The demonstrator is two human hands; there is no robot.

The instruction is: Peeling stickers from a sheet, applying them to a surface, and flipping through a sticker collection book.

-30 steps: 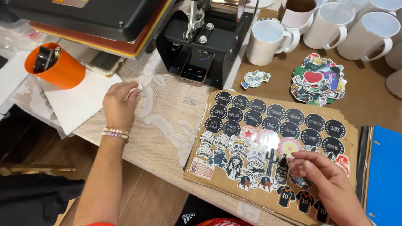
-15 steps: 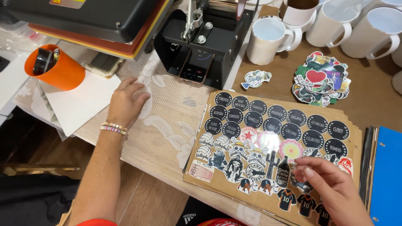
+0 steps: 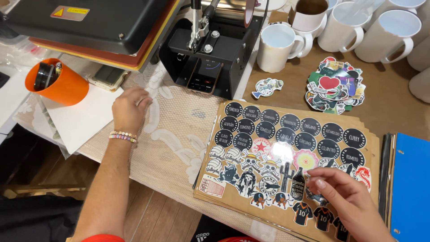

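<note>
Craft workbench, brown tabletop (image 3: 394, 103) with a cream lace cloth (image 3: 179, 134) over the near left part. Big black flat heat press with orange underside (image 3: 89, 22) overhangs top left, likely swung aside; black mug press with control panel (image 3: 210, 49) just right of it. Row of white ceramic mugs (image 3: 277, 47) along the back, probably blanks. Brown cardboard sheet covered in die-cut stickers (image 3: 286, 157) lies centre-right, on a stack of like sheets, black round labels above, mixed shapes below. Blue folder (image 3: 410, 183) at right edge. Orange plastic cup (image 3: 58, 83) tipped on a white paper sheet (image 3: 80, 121). Loose pile of colourful stickers (image 3: 333, 85) beside the mugs. Left hand (image 3: 130, 110) flat on the lace, fingers loosely together, holding nothing, looks like bracing. Right hand (image 3: 345, 201) over the sheet's lower right, fingertips (image 3: 320, 183) drawn together on a small sticker; cannot tell if it is gripped
</note>
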